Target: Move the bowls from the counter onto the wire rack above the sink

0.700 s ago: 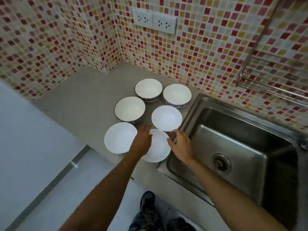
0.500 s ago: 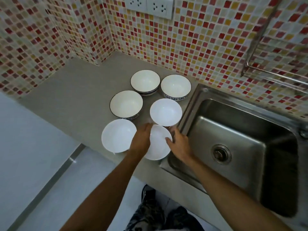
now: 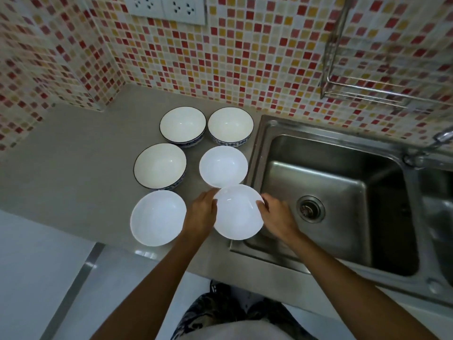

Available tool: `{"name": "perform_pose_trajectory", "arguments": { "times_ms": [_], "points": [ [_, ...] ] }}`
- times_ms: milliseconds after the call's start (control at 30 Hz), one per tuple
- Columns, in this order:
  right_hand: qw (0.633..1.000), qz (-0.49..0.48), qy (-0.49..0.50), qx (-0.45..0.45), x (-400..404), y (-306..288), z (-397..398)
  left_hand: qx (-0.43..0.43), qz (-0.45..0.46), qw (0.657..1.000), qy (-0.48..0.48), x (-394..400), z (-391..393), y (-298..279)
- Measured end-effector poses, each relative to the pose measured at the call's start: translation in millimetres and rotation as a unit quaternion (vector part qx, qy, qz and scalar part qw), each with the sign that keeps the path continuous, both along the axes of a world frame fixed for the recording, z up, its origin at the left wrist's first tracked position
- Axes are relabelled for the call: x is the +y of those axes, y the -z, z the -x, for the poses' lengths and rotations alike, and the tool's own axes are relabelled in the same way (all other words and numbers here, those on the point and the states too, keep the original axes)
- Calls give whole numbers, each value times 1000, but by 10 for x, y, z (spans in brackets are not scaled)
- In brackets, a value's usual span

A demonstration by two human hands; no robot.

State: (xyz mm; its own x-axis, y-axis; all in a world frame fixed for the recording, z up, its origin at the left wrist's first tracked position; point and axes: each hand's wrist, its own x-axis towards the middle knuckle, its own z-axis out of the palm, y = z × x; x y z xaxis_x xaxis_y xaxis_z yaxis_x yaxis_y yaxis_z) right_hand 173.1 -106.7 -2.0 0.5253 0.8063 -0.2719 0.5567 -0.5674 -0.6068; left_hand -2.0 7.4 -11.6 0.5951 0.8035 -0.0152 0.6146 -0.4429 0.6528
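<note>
Both hands, left hand [image 3: 202, 212] and right hand [image 3: 275, 217], clasp the near white bowl [image 3: 239, 213] by opposite rims; we judge it glossy, slippery, breakable; fingers closed around it.

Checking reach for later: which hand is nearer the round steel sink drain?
Right. The right hand grips the plain white bowl beside the round steel sink drain; the left hand holds the bowl's far side.

My left hand [image 3: 202, 213] and right hand [image 3: 275, 217] grip nearest white bowl [image 3: 239, 213] by opposite rims, beside sink [image 3: 318, 192]. Five other bowls on counter [image 3: 73, 168]. Wire rack [image 3: 382, 84] upper right.
</note>
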Motion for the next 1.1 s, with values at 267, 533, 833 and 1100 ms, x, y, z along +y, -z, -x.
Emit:
{"name": "perform_pose_trajectory", "arguments": {
  "times_ms": [267, 533, 833, 1100],
  "points": [
    [991, -27, 122, -36, -371, -139, -406, -87, 186, 979, 0, -184, -677, -300],
    [975, -81, 204, -41, -798, -417, -890, -152, 444, 883, 4, -526, -1444, -617],
    [958, -155, 232, -64, -1150, -800, -1527, -204, 435, 873, 82, -918, -2123, -1153],
    [910, -317, 235, -123, -1305, -1509, -2067, -242, 372, 891, 93, -1036, -2488, -1573]
  ]
}}
